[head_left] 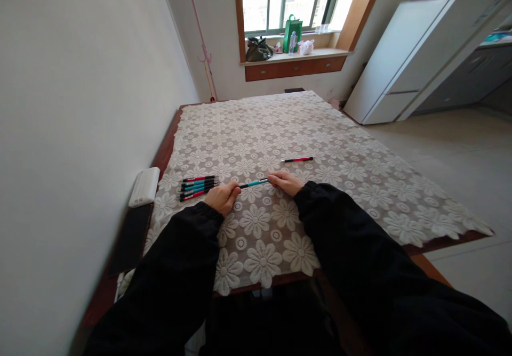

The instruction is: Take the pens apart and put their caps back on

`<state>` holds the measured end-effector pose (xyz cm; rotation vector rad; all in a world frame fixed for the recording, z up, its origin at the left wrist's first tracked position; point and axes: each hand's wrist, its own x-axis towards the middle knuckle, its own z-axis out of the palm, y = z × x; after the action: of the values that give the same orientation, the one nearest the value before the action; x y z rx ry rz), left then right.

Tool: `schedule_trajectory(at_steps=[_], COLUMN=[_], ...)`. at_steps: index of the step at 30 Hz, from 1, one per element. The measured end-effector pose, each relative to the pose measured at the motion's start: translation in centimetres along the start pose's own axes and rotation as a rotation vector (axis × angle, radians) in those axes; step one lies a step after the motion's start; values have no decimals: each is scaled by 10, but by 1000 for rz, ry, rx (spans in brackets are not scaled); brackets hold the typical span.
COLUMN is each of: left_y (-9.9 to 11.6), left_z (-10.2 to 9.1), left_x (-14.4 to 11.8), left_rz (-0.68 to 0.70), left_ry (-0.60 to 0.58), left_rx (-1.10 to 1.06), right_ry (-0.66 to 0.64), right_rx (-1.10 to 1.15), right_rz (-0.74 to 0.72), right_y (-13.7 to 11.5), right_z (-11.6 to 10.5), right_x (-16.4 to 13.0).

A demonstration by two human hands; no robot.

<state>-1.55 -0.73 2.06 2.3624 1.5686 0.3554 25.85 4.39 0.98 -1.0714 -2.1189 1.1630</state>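
Between my two hands, just above the tablecloth, stretches a teal and black pen [255, 183]. Its black left end sits in the closed fingers of my left hand [224, 197]. My right hand [285, 181] pinches the other end, hiding the tip. Left of my left hand lies a stack of several pens [198, 187] side by side, some red and black, some teal and black. A single red and black pen [298, 159] rests on the cloth beyond my right hand, apart from it.
A floral lace tablecloth [262, 132] covers the table. Along the wall at left are a white power bank-like box [144, 187] and a dark flat object [131, 239]. Past the table stand a window sill with a green bag [293, 33] and a white fridge [404, 57].
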Motion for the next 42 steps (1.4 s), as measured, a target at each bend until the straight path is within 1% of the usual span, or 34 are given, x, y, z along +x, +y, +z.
schedule_trajectory(at_steps=[5, 9, 12, 18, 20, 22, 25, 30, 32, 36, 38, 40, 42], left_y=[-1, -3, -5, -10, -11, -11, -9, -3, -2, -4, -7, -9, -9], left_z=[0, 1, 2, 5, 6, 8, 8, 6, 6, 9, 11, 12, 13], left_x=[0, -1, -1, 1, 2, 3, 4, 2, 1, 1, 2, 4, 5], left_rz=[-5, -14, -7, 17, 33, 41, 40, -6, -32, -31, -28, -29, -15], left_ry=[-13, -10, 11, 31, 39, 75, 125, 96, 90, 66, 63, 90, 128], left_rx=[68, 54, -20, -241, -284, -296, -244, -66, -46, -194, -267, -296, -284], right_ry=[-3, -8, 6, 26, 42, 54, 49, 32, 40, 46, 74, 114, 120], right_rx=[-36, -42, -58, -69, -76, -82, -84, -123, -151, -191, -199, -197, -193], right_rz=[-23, -44, -69, -92, -89, -78, -67, -111, -128, -169, -188, -183, -163], right_y=[-1, -2, -2, 0, 0, 0, 0, 3, 3, 3, 3, 2, 2], right_z=[-1, -1, 0, 2, 2, 1, 2, 5, 6, 8, 8, 7, 7], right_x=[-1, -3, -3, -2, -2, -2, -2, -2, -2, -2, -2, -3, -3])
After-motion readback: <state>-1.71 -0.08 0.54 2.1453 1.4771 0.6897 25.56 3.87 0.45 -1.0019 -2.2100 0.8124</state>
